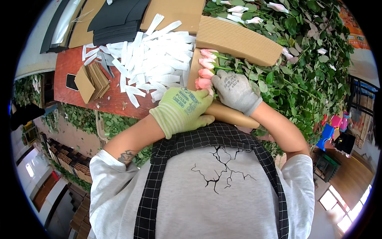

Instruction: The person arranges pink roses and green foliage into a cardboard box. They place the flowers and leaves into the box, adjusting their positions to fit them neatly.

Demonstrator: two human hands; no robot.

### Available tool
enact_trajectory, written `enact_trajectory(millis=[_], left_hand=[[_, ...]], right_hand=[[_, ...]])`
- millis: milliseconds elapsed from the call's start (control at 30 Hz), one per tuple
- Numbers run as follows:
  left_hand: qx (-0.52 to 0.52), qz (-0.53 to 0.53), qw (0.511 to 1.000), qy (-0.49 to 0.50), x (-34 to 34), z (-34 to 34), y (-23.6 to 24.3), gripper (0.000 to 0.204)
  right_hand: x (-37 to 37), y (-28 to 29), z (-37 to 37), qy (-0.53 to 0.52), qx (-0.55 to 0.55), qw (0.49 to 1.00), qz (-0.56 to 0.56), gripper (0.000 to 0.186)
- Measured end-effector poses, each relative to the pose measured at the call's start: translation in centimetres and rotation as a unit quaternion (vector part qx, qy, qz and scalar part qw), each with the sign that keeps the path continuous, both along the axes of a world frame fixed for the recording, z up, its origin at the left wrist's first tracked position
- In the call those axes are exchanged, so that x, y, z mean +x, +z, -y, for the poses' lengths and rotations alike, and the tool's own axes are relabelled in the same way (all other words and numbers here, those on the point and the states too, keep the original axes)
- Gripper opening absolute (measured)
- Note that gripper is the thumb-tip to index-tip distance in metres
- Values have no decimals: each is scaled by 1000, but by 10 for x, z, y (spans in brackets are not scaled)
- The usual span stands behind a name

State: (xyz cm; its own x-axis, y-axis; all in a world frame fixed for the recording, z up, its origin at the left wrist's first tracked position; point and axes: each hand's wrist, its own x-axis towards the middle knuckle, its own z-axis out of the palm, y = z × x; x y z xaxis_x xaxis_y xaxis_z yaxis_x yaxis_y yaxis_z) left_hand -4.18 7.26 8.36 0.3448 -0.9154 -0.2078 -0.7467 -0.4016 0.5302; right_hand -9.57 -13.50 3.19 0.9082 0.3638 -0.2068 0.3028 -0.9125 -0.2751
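Several pink roses [205, 73] lie in a row on brown corrugated cardboard [193, 71], heads to the left and leafy stems to the right. My left hand [184, 108], in a lime-green glove, has its fingertips closed on the nearest rose and partly covers its head. The left thumb sits lower, against the rolled front edge of the cardboard [230, 114]. Just right of the rose heads, my right hand [238, 91] in a grey glove is curled with its fingertips at the nearest rose. The stem below that hand is hidden.
White mesh flower sleeves [159, 57] are heaped on the red table [65, 93]. Black sheets [117, 22], small cardboard pieces [92, 83] and a phone [71, 81] lie leftward. A corrugated cardboard flap [238, 40] stands beyond the roses. Leafy rose stems [302, 75] fill the right side.
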Motion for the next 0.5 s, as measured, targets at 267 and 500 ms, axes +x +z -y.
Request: enact_trajectory(millis=[267,500], left_hand=[[226,-13,968,-108,20,19,10,50],[156,0,984,-83,18,13,13,48]], right_hand=[[4,0,-3,-9,-25,999,-31,20],[0,0,2,-3,-10,1000,-13,18]])
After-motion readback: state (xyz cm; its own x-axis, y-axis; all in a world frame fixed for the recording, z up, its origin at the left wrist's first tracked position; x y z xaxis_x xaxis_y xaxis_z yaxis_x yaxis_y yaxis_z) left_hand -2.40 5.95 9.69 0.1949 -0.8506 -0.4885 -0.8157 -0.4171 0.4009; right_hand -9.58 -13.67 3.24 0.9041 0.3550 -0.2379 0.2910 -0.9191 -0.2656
